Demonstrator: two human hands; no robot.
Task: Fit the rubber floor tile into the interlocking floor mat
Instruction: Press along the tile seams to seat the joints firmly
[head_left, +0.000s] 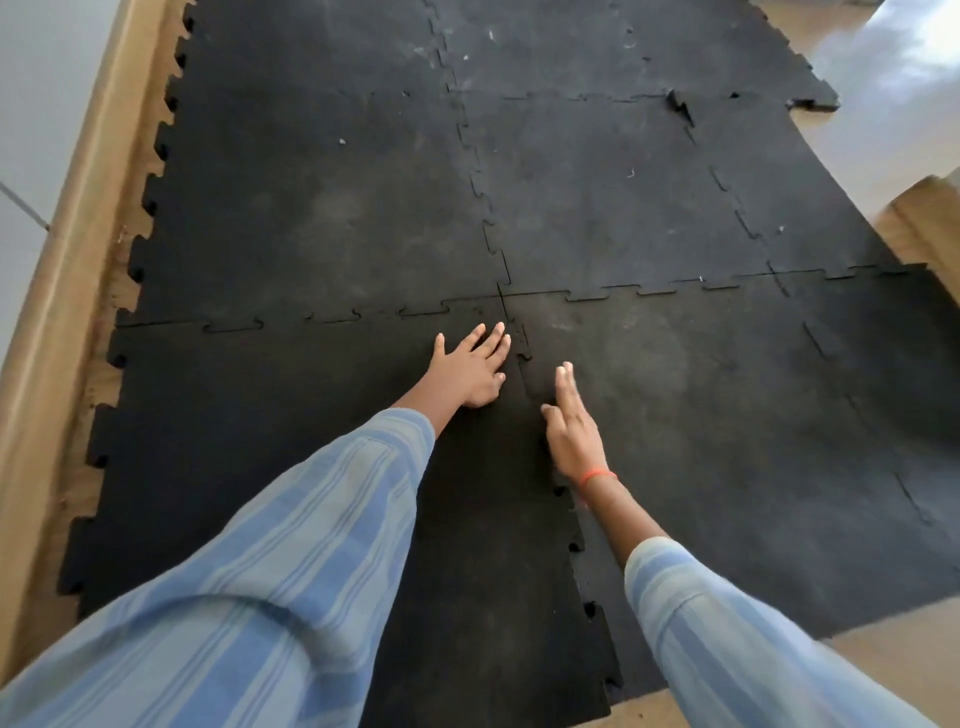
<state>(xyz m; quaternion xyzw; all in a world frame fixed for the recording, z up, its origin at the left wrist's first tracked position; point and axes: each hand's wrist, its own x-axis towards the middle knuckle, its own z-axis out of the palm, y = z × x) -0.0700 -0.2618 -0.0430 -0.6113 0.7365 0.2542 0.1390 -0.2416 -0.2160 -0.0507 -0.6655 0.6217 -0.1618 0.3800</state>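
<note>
**Two hands on the black puzzle mat**

I see my left hand (475, 371) lying flat, fingers spread, pressing on the rubber floor tile (291, 467). The tile is black, dull and a bit dusty, with bumpy puzzle teeth along its edges. My right hand (571, 428) is just beside it, turned on its edge, fingers straight and together, holding nothing. Between my hands runs the toothed seam (524, 358). The floor mat (597, 182) stretches out past my fingertips. Both sleeves (311, 545) are striped blue.
</note>
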